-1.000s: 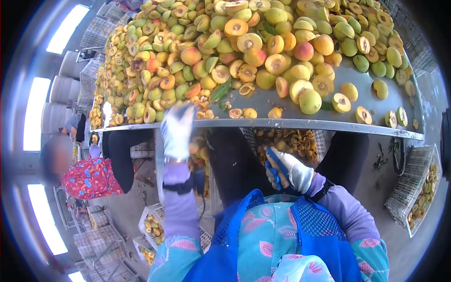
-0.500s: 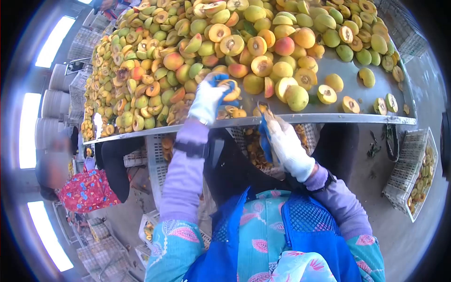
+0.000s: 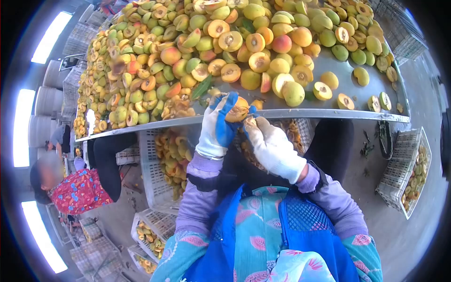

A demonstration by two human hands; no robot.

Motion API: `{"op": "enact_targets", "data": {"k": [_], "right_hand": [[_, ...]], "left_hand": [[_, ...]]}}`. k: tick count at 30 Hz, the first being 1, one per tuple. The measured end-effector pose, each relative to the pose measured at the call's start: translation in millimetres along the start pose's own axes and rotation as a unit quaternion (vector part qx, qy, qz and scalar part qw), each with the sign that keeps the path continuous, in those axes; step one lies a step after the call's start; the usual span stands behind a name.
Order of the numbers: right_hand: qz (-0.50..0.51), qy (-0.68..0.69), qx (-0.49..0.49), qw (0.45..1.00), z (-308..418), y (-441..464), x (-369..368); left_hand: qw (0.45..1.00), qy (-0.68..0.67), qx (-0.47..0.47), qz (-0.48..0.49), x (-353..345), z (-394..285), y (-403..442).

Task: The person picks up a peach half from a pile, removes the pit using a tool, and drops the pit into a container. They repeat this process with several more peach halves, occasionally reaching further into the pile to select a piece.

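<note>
White-and-blue gloves cover both hands: the left hand [image 3: 216, 124] has its grip closed around an orange stone-fruit half [image 3: 238, 110], held up at the front metal rim of the table [image 3: 329, 113]. The right hand [image 3: 274, 148] is brought in against that fruit, its fingertips bunched at the lower edge; they hide what they may hold, so how far open that grip is, I cannot tell. Beyond lies a heap of cut fruit [image 3: 183, 28], with a green leaf [image 3: 202, 88] near the left hand. A white crate [image 3: 152, 169] of fruit sits below the table, another crate [image 3: 392, 171] stands on the floor at right, and a person in a red patterned top [image 3: 82, 191] is at far left
</note>
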State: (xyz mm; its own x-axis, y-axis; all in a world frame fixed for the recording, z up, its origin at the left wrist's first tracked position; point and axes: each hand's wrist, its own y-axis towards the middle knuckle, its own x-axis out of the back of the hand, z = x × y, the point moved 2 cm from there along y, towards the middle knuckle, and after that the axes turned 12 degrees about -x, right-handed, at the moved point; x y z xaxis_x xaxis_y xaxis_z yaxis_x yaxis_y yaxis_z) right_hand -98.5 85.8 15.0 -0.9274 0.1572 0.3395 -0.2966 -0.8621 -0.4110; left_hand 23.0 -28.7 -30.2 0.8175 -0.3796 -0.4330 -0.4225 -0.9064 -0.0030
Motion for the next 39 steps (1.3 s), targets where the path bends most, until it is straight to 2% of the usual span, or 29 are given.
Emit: {"op": "enact_targets", "data": {"k": [1,5,7,11,14,15,17,20,23,24,28,30,31,33,37,39], "right_hand": [[-0.002,-0.001,-0.004,1.0,-2.2,1.9,-0.1],[0.004,0.013,0.006,1.0,-6.7,8.7,-5.2],[0.02,0.022,0.019,0.999,-4.7,8.0,-3.5],[0.06,0.045,0.014,0.997,-12.4,10.1,-5.0],[0.056,0.03,0.009,0.998,-13.7,10.2,-3.5],[0.047,0.042,0.006,0.998,-13.7,9.5,-5.8],[0.031,0.053,0.002,0.998,-18.7,9.9,-11.9],[0.003,0.095,0.022,0.995,-29.5,10.9,-24.9],[-0.018,0.132,-0.029,0.991,-21.8,0.5,-32.6],[-0.003,0.153,-0.063,0.986,-27.3,4.7,-39.0],[-0.005,0.132,-0.027,0.991,-22.6,0.9,-33.3],[0.034,0.123,-0.043,0.991,-18.8,1.9,-28.7],[0.033,0.126,-0.044,0.99,-23.7,4.3,-33.7],[0.002,0.257,-0.008,0.966,-38.5,10.7,-46.0],[0.022,0.229,-0.068,0.971,-24.5,9.6,-24.0],[0.101,0.175,-0.008,0.979,-19.5,19.1,-5.5]], "left_hand": [[0.996,0.081,-0.049,0.0,-6.7,-1.1,-0.3],[0.995,0.076,-0.06,0.0,-26.3,-20.7,-8.5],[0.98,0.168,-0.066,0.081,-28.1,-26.6,-8.6],[0.989,0.099,-0.062,0.091,-23.7,-16.3,-1.1],[0.973,0.215,-0.077,0.028,-28.7,-19.2,0.5],[0.973,0.214,-0.078,0.03,-29.4,-16.4,0.9],[0.976,0.208,-0.051,-0.03,-31.4,-11.0,1.8],[0.96,0.26,-0.098,-0.02,-40.3,-12.3,-4.2],[0.972,0.221,-0.055,-0.061,-37.0,-2.4,-2.9],[0.984,0.148,-0.069,-0.076,-39.7,0.3,-5.1],[0.981,0.155,-0.095,-0.068,-39.3,-3.5,-8.2],[0.963,0.259,-0.064,-0.045,-34.1,0.0,-2.7],[0.962,0.262,-0.063,-0.042,-34.3,-1.3,-1.1],[0.932,0.344,-0.11,0.0,-38.5,-3.4,1.9],[0.94,0.334,-0.065,-0.029,-38.4,-4.3,5.6],[0.985,0.163,-0.034,-0.034,-41.9,-10.6,7.3]]}}
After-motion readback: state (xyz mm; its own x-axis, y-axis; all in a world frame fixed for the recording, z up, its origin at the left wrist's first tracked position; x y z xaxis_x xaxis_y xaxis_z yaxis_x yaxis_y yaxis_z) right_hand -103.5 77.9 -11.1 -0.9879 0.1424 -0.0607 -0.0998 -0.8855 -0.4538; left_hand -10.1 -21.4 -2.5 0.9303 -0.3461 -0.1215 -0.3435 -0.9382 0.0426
